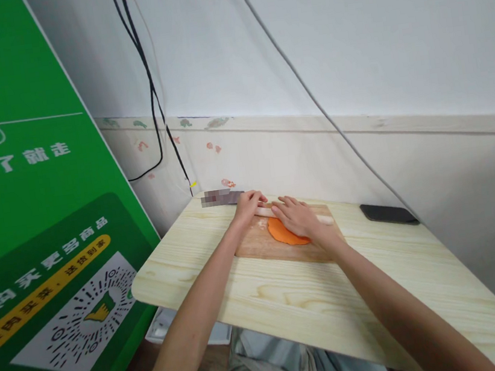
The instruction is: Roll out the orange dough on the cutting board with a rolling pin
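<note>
A pale rolling pin (pixel 325 219) lies across the far part of a wooden board (pixel 260 249), behind a flat orange sheet of dough (pixel 285 233). My left hand (pixel 248 206) is at the pin's left end, fingers bent over it. Toward the pin's other end, my right hand (pixel 296 215) rests on top with its fingers stretched out. Its palm and wrist hide part of the dough's right side. White flour dusts the board left of the dough.
The light wood table (pixel 184 258) stands against the wall. A black phone (pixel 389 214) lies at its right rear. At the back left is a dark flat object (pixel 233 197), partly blurred out. A grey cable (pixel 330 120) runs down the wall; a green sign (pixel 35 201) stands left.
</note>
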### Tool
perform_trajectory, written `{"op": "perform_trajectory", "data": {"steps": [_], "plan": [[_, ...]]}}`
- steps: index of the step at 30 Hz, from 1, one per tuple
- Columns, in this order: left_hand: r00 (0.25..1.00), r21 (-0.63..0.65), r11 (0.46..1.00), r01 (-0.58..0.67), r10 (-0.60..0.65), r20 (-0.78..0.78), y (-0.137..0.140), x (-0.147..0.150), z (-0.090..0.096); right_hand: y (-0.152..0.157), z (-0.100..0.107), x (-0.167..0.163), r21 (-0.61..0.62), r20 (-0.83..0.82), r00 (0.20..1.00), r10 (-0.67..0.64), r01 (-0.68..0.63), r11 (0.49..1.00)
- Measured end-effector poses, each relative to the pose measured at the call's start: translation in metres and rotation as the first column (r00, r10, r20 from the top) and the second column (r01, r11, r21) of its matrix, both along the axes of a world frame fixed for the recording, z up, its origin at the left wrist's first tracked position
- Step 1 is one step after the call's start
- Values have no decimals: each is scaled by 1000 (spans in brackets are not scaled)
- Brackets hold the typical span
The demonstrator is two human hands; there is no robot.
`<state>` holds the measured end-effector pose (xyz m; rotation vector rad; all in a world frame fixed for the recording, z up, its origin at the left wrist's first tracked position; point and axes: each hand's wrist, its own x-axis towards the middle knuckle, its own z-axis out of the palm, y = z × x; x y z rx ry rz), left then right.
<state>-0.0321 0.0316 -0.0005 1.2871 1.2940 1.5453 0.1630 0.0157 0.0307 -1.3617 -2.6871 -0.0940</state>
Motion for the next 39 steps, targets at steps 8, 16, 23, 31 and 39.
{"op": "perform_trajectory", "data": {"steps": [8, 16, 23, 31, 39], "plan": [[1000, -59, 998, 0, 0, 13, 0, 1, 4, -41, -3, 7, 25, -67, 989, 130, -128, 991], [990, -21, 1000, -14, 11, -139, 10, 0, -7, -29, 0, 45, 26, -114, 993, 21, -18, 999], [881, 73, 997, -32, 63, -468, 14, -5, -8, -7, -12, 72, 118, -110, 968, -228, 240, 964], [500, 79, 995, 59, 39, -865, 4, -7, -17, -15, -17, 78, 144, -132, 983, -126, 145, 979], [125, 195, 954, 227, 170, -977, -51, -16, -36, -61, -31, 89, 175, -224, 972, -65, 106, 979]]}}
